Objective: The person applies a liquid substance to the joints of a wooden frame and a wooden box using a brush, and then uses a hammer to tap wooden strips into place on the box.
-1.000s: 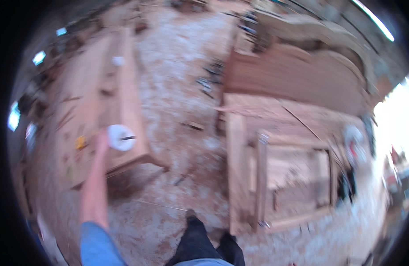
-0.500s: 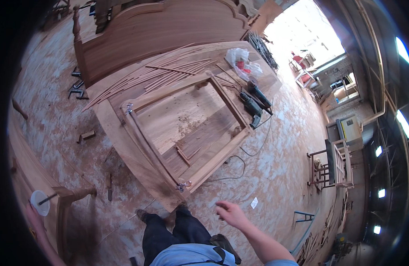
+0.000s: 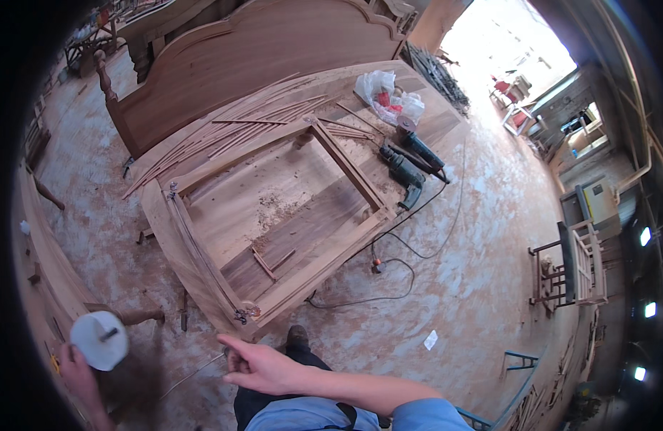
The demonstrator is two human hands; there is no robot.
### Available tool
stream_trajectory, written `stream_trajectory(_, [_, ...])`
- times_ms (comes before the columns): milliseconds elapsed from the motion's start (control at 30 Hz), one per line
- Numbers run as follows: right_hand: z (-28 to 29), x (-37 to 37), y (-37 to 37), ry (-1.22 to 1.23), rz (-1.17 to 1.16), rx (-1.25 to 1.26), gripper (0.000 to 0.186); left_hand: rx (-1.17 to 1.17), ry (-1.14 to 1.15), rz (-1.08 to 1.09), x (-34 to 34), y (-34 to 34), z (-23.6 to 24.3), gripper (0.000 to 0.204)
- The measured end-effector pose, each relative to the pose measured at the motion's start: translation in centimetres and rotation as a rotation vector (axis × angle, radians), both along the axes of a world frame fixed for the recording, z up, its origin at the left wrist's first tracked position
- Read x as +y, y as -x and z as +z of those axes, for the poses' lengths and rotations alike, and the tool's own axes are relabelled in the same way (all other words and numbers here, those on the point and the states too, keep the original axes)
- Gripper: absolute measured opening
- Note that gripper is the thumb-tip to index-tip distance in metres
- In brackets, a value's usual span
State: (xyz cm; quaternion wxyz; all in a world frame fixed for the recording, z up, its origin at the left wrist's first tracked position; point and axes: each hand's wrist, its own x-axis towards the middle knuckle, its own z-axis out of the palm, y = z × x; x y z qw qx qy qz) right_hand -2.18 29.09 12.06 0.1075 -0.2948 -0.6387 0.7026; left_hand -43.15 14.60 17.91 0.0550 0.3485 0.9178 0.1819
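At the lower left, my left hand [image 3: 78, 375] is closed at the edge of a round white container [image 3: 100, 340]. A dark stick [image 3: 110, 334] pokes out from the container's middle. Something yellow shows beside that hand, too small to name. My right hand [image 3: 263, 368] reaches across in front of my body, holding nothing, its index finger stretched out and thumb apart. Its fingertip points toward the near corner of a rectangular wooden frame [image 3: 331, 253], which lies on a wooden panel [image 3: 156, 210]. Small ornate metallic-looking pieces [image 3: 246, 314] sit at two of the frame's corners.
Thin wooden strips [image 3: 223, 136], a plastic bag [image 3: 389, 97], a green drill [image 3: 403, 176] and an angle grinder [image 3: 421, 151] lie on the panel. Cables [image 3: 410, 276] loop over the floor. A carved headboard [image 3: 252, 68] stands behind; another wooden piece [image 3: 48, 251] stands at left.
My right hand has swung left across my body, toward the frame's near corner. My left hand has moved slightly right with the white container, which now shows more fully. The view has shifted.
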Motion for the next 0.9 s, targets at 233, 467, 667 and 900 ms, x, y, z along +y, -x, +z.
stream_trajectory(233, [1.4,0.1,-8.1,0.199,-0.11,0.109,0.08,-0.193,-0.253,-0.24,4.1,-24.3,-0.8,0.011])
stream_trajectory(467, [2.4,0.5,-11.2,-0.075,-0.164,0.054,0.03,-0.102,-0.267,-0.427,6.4,-31.6,-1.8,0.012])
stream_trajectory(667, [3.0,0.7,-8.9,-0.412,-0.014,0.076,0.019,0.008,-0.188,-0.561,4.7,-31.5,-3.1,0.019])
stream_trajectory(900, [2.7,-0.3,-6.3,-0.55,-0.022,-0.055,0.015,0.093,-0.212,-0.534,2.7,-28.0,-4.4,0.022])
